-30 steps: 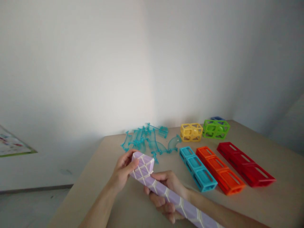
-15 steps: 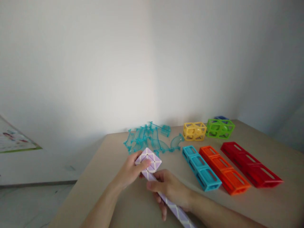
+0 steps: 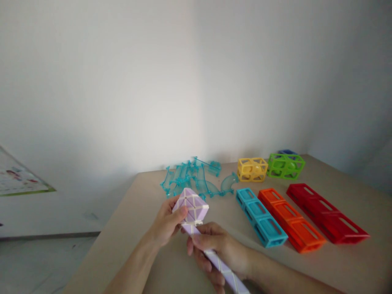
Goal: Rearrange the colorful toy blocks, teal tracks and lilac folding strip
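Note:
A purple-and-white snake puzzle [image 3: 196,207] is held between both hands above the table. Its far end is folded into a compact block, while the rest runs as a straight strip toward the lower right, out of the picture. My left hand [image 3: 167,220] grips the folded block from the left, thumb lying on its face. Lower down, my right hand [image 3: 222,247] is wrapped round the straight strip just below the block, thumb on top and fingers curled underneath. The palms and some fingertips are hidden.
On the table [image 3: 122,237], translucent teal track pieces [image 3: 200,179] lie in a pile at the back. To the right sit yellow [image 3: 252,169] and green frame blocks [image 3: 286,166], with light blue [image 3: 261,218], orange [image 3: 290,220] and red long blocks [image 3: 326,214] nearer. A pale wall [image 3: 153,81] stands behind.
The folded block has turned and tilted in my left hand, now showing a more rounded side. My right hand's fingers have curled closer round the strip. The table objects have stayed put.

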The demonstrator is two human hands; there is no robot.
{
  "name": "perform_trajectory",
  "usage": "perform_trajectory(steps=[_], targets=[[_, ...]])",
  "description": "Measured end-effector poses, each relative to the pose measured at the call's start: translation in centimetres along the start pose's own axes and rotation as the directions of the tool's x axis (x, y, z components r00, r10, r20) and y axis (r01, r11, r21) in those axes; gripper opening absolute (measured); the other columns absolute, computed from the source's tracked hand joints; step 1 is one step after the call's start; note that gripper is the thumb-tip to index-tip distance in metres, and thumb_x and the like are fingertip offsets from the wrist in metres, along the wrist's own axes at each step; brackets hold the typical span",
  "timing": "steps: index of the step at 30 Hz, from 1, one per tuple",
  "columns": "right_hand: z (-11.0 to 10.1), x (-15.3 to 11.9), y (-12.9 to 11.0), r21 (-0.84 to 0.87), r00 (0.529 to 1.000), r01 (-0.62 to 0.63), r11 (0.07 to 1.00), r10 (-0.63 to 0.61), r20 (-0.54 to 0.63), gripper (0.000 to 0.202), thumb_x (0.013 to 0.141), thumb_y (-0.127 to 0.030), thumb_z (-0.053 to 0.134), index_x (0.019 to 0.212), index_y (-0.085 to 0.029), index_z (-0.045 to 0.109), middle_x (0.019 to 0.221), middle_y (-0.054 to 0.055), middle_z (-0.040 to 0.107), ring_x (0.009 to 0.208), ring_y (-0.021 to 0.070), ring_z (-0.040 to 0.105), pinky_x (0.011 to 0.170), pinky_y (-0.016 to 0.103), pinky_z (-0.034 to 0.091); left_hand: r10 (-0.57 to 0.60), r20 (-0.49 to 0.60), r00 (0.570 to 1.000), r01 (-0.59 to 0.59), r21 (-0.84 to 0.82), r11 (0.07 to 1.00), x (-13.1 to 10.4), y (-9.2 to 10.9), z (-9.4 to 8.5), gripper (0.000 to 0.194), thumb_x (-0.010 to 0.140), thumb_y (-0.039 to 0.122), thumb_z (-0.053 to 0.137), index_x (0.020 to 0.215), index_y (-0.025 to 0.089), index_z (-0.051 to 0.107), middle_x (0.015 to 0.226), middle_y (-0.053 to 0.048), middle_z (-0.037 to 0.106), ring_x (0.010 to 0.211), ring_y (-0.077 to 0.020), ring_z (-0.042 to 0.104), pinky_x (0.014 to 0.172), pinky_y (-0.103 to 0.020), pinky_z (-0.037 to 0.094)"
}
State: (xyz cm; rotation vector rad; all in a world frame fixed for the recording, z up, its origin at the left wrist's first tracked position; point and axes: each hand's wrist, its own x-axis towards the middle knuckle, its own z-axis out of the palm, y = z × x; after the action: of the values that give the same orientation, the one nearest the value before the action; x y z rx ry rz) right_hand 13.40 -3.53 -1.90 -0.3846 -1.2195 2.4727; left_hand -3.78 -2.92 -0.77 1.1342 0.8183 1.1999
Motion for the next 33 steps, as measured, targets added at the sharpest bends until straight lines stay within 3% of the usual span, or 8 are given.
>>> perform_trajectory(steps=[4,8,16,24,28,33], targets=[[0.1,-0.3,-0.2,0.071,0.998,-0.027,0.997,0.023,0.058,0.032,0.077,-0.043,0.061,0.085,-0.012,0.059,0.049,-0.005,0.051,0.027,0.0053,0.041,0.026,0.015,0.037,-0.041,-0.043,0.998,0.038,-0.075,0.996,0.0,-0.3,0.4,0.047,0.064,0.056,0.075,0.076,0.012,0.063,0.051,0.003,0.049,0.039,-0.0041,0.04,0.036,-0.015,0.036],[0.0,-0.3,-0.1,0.091,0.998,-0.051,0.995,0.048,0.036,0.034,0.079,-0.046,0.059,0.087,-0.014,0.058,0.05,-0.006,0.049,0.027,0.0048,0.039,0.025,0.016,0.04,-0.089,-0.05,0.995,0.086,-0.052,0.995,0.1,0.0,0.2,0.049,0.063,0.056,0.076,0.08,0.013,0.063,0.054,0.002,0.053,0.039,-0.0052,0.043,0.036,-0.016,0.037],[0.2,0.1,-0.5,-0.093,0.982,-0.081,0.992,0.063,-0.179,0.025,0.079,-0.042,0.058,0.081,-0.016,0.055,0.047,-0.008,0.045,0.026,0.0052,0.037,0.023,0.018,0.04,-0.055,-0.098,0.994,0.084,0.321,0.943,0.2,1.3,-0.5,0.033,0.074,0.042,0.072,0.088,0.014,0.062,0.06,0.003,0.052,0.045,-0.0065,0.044,0.038,-0.016,0.036],[0.2,0.1,-0.5,-0.274,0.96,-0.11,0.955,0.03,-0.279,0.028,0.076,-0.043,0.058,0.082,-0.016,0.057,0.048,-0.009,0.046,0.028,0.0054,0.042,0.027,0.016,0.039,-0.092,-0.049,0.995,0.104,0.456,0.884,0.3,1.7,-0.5,0.034,0.077,0.043,0.068,0.091,0.013,0.061,0.064,0.003,0.052,0.046,-0.008,0.046,0.039,-0.019,0.039],[0.2,0.0,-0.8,-0.283,0.957,-0.099,0.954,0.014,-0.288,0.026,0.077,-0.04,0.057,0.086,-0.016,0.058,0.048,-0.009,0.047,0.028,0.0055,0.042,0.027,0.015,0.037,-0.097,-0.029,0.995,0.101,0.422,0.901,0.2,1.6,-0.6,0.036,0.075,0.039,0.071,0.097,0.013,0.061,0.068,0.001,0.056,0.049,-0.0085,0.048,0.043,-0.019,0.041],[0.0,0.0,-0.9,-0.309,0.962,-0.05,0.95,-0.037,-0.271,0.039,0.077,-0.052,0.058,0.089,-0.015,0.057,0.049,-0.008,0.049,0.029,0.0067,0.045,0.027,0.017,0.04,-0.155,0.097,0.983,0.129,0.235,0.963,-0.2,1.6,-0.9,0.059,0.067,0.027,0.079,0.12,0.017,0.054,0.077,-0.002,0.062,0.06,-0.0127,0.057,0.052,-0.022,0.045]])
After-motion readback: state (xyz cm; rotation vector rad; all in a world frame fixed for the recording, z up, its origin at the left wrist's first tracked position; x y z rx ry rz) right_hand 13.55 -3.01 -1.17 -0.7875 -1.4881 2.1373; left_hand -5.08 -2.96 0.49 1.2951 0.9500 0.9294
